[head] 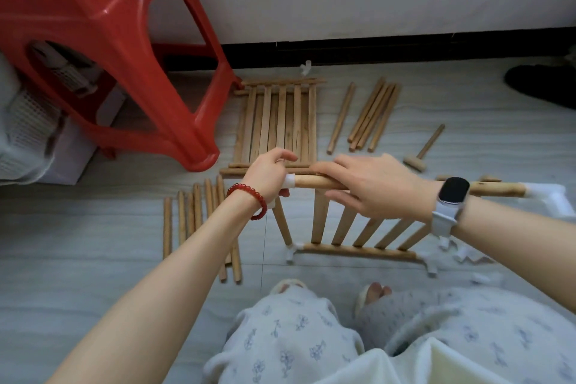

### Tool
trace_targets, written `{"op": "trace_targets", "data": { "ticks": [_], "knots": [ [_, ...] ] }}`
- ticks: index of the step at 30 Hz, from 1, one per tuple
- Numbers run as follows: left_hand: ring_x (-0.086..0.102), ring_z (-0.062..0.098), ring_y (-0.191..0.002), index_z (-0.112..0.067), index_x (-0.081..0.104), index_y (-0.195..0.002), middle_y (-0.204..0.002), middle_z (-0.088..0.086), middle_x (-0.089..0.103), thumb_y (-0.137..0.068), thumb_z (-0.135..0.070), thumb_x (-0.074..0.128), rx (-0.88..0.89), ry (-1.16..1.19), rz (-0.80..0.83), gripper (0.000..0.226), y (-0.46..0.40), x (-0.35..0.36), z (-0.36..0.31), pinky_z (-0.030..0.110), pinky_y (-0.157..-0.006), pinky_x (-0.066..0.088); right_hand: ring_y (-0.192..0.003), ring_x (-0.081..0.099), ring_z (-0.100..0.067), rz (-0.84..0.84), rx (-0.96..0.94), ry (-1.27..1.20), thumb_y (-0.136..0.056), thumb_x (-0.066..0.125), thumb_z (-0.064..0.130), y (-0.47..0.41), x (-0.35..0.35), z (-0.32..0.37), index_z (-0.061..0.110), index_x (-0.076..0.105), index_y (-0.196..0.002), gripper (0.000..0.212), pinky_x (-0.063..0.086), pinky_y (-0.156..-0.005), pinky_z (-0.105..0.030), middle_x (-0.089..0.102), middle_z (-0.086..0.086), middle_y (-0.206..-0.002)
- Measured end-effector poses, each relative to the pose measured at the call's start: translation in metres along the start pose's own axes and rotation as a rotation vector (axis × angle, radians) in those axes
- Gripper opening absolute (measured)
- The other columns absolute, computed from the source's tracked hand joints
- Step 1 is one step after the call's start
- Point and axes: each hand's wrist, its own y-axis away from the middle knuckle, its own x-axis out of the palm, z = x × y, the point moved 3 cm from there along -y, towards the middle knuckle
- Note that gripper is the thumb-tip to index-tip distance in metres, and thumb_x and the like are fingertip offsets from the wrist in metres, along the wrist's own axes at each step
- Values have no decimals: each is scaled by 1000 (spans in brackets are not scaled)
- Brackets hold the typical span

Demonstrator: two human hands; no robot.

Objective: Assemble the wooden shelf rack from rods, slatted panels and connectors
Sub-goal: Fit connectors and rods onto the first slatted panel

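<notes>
Early stage of assembly, judged from the parts on view. One slatted panel of pale flat wooden slats (358,227) stands tilted on edge on the grey tiled floor (93,259), its lower rail capped at both ends by white plastic corner connectors (291,251). The left hand (268,174) curls its fingers round another white connector at the near end of the panel's round top rod (314,181), apparently seating it; a short upright rod (282,221) descends from this joint to the lower connector. The right hand (371,187) lies over the same top rod with fingers extended and relaxed, steadying rather than gripping. Left to do, in all likelihood: a second slatted panel (277,121) lies flat and unconnected near the wall, a bundle of smooth round dowels (199,221) lies loose beside the left forearm, and a further group of dowels (371,115) rests beyond the hands. A small wooden mallet (417,159) lies beside them, unused. A glossy red plastic stool (109,50) stands to the left. The wood appears matte and lightly grained; the connectors look smooth and somewhat translucent.
</notes>
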Motion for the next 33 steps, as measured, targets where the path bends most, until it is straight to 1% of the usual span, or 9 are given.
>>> {"op": "trace_targets", "data": {
  "ticks": [2, 4, 7, 13, 18, 21, 24, 28, 33],
  "knots": [
    [57, 19, -71, -9, 56, -115, -108, 17, 55, -95, 0, 32, 6, 66, 18, 33, -2, 2, 2, 19, -55, 53, -64, 48, -9, 14, 44, 79, -90, 11, 58, 13, 1, -9, 32, 24, -139, 57, 21, -44, -20, 52, 9, -101],
    [59, 20, -80, -7, 56, -115, -90, 10, 62, -93, 4, 32, 15, 123, 45, 35, -4, 4, 6, 32, -73, 55, -52, 35, -7, 51, 81, 113, -93, 16, 56, 15, 3, -11, 26, 39, -126, 50, 17, -44, -23, 43, 10, -90],
    [60, 22, -90, -16, 58, -104, -76, 0, 65, -89, 9, 27, 14, 202, 63, 43, -11, 6, 9, 37, -79, 52, -48, 24, -7, 54, 85, 117, -95, 21, 53, 10, 5, -11, 21, 46, -106, 42, 15, -44, -25, 30, 10, -82],
    [61, 23, -101, -26, 60, -102, -81, -3, 67, -83, 11, 27, 71, 160, 96, 53, -20, 8, 9, 43, -89, 51, -47, 23, -11, 58, 96, 122, -91, 15, 54, 5, 6, -14, 21, 43, -101, 44, 16, -44, -28, 28, 9, -81],
    [60, 13, -96, -27, 58, -111, -80, -10, 67, -85, 9, 29, 134, 98, 108, 52, -18, 7, 7, 30, -80, 48, -48, 28, -15, 43, 86, 95, -88, 13, 55, 4, 6, -14, 20, 45, -99, 50, 14, -43, -28, 30, 9, -79],
    [62, 12, -91, -23, 56, -109, -82, -7, 66, -94, -3, 34, 154, 127, -1, 33, -18, 7, 3, 28, -74, 49, -48, 30, -11, 24, 86, 87, -88, 12, 55, 0, 6, -18, 22, 46, -100, 50, 17, -43, -26, 37, 9, -79],
    [60, 13, -84, -12, 59, -101, -74, -2, 63, -97, -15, 39, 97, 214, -173, 20, -20, 5, -3, 36, -89, 48, -53, 39, -12, 12, 92, 70, -92, 18, 55, -3, 4, -23, 22, 47, -101, 45, 23, -44, -25, 42, 8, -81],
    [54, 10, -70, -15, 61, -79, -70, -3, 60, -98, -28, 42, 43, 284, -178, 30, -10, 3, 5, 34, -80, 46, -56, 40, -9, -19, 86, 48, -91, 21, 57, 4, 6, -20, 26, 49, -100, 43, 22, -44, -22, 43, 11, -80],
    [47, 8, -57, -12, 66, -72, -61, -4, 55, -95, -45, 41, 196, -144, -141, 47, 0, -3, 7, 19, -53, 36, -72, 44, -6, 5, 112, -52, -90, 42, 55, 15, 5, -22, 31, 50, -114, 35, 27, -52, -18, 54, 11, -96]
  ]
}}
